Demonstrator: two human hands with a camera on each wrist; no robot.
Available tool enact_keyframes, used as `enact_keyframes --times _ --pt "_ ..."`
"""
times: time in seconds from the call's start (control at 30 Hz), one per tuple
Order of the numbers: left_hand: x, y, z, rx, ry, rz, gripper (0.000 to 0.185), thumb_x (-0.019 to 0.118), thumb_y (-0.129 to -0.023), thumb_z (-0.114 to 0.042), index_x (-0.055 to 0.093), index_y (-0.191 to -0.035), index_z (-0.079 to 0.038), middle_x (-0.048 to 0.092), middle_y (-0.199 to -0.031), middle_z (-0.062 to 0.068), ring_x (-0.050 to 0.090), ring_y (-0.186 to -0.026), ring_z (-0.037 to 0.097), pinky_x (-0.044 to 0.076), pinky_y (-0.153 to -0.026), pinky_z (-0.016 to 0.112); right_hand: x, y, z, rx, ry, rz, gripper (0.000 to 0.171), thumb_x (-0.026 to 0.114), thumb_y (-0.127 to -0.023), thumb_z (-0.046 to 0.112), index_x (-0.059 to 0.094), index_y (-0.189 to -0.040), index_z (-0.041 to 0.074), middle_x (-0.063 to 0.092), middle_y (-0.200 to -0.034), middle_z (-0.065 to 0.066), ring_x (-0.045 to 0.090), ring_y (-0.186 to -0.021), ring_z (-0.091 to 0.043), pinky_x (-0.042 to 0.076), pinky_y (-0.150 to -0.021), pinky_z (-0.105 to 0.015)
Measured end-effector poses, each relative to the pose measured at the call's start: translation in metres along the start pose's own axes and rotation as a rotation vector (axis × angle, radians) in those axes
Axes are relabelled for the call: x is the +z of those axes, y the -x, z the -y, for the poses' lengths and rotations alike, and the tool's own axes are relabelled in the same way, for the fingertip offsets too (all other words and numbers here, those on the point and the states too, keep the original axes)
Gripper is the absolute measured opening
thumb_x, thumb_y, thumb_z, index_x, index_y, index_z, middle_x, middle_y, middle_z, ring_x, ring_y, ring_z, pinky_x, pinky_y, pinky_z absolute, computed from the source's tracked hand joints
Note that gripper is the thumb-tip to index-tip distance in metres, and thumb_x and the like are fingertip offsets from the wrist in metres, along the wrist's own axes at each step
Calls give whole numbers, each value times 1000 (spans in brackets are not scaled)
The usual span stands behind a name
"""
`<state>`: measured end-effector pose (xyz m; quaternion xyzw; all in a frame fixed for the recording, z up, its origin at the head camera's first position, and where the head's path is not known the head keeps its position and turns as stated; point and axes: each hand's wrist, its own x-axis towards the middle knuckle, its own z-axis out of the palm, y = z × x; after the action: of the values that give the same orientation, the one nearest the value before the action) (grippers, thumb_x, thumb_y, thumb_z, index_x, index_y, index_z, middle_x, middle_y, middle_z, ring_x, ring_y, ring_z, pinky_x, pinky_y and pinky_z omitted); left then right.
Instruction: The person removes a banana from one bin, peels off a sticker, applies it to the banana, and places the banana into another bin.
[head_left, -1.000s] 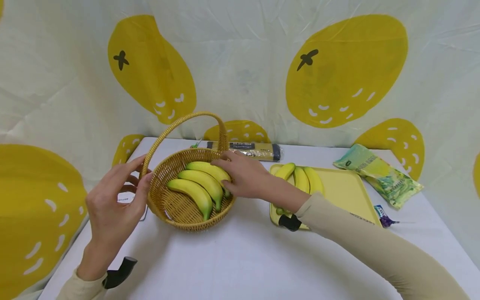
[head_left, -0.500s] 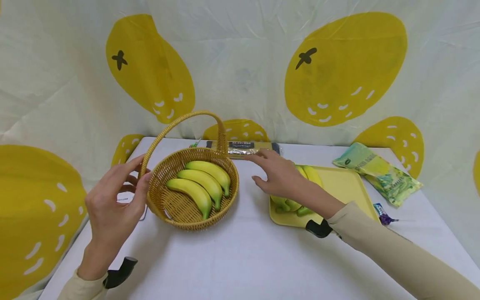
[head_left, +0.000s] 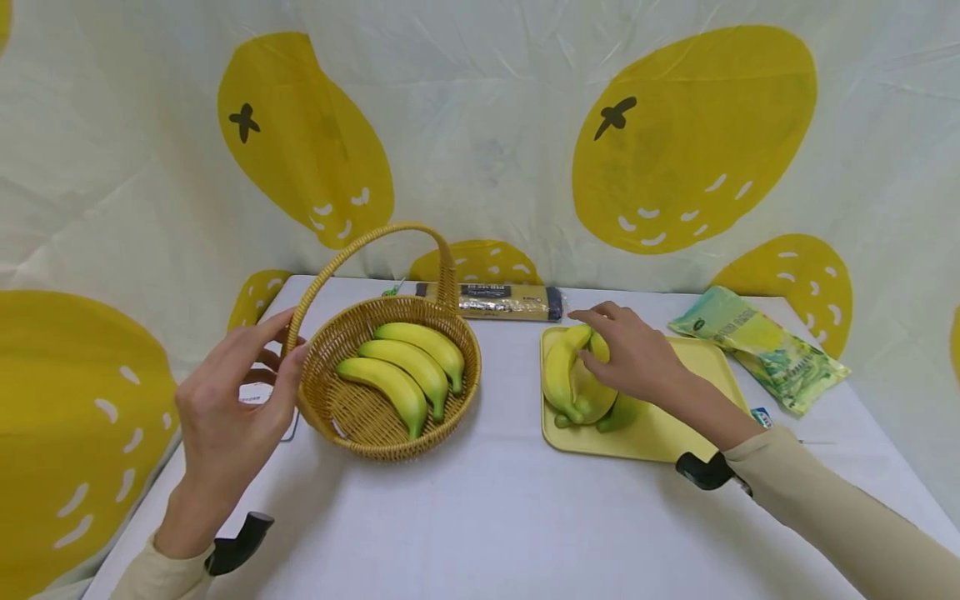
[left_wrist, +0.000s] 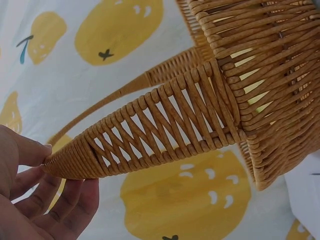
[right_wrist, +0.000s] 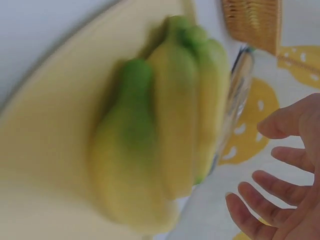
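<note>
My left hand (head_left: 232,408) pinches the handle (left_wrist: 140,135) of a round wicker basket (head_left: 386,452) between thumb and fingers. Three yellow bananas (head_left: 386,392) with green ends lie side by side in the basket. On a pale yellow tray (head_left: 697,400) rests a small group of bananas (head_left: 558,375), partly hidden by my right hand (head_left: 633,354) in the head view. That hand hovers over them, palm down. In the right wrist view its fingers (right_wrist: 270,185) are spread and loosely bent, holding nothing, apart from the blurred bananas (right_wrist: 175,120).
Behind the basket lies a long plastic-wrapped package (head_left: 510,302). A green and yellow packet (head_left: 761,346) sits beyond the tray's right corner, with a small blue wrapper (head_left: 762,417) nearer, partly covered by the right arm. A white card-like item (head_left: 258,393) shows behind the left hand.
My right hand has left the bananas in the basket and moved right across to above the tray. The left hand still holds the handle in the same place.
</note>
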<state>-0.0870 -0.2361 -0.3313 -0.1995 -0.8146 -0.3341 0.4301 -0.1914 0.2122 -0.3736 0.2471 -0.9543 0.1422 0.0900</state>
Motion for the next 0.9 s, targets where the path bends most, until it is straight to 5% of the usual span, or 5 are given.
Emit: enact_keyframes --times 0.3,0.9 --pt "0 -1 -1 -5 -10 12 43 79 -91 -4 73 -133 -1 73 -102 11 60 -81 5 51 -73 6 9 23 -27 107 23 -23 53 72 -94 17 60 -146 8 58 -132 -25 58 -111 -47 57 -60 -55" --pt "3 0 -6 -20 -23 -13 48 82 -85 7 73 -131 1 73 -100 13 59 -81 3 50 -74 5 26 45 -50 227 29 5 61 69 -89 18 57 -147 5 55 -134 -31 55 -114 -52 57 -59 -60"
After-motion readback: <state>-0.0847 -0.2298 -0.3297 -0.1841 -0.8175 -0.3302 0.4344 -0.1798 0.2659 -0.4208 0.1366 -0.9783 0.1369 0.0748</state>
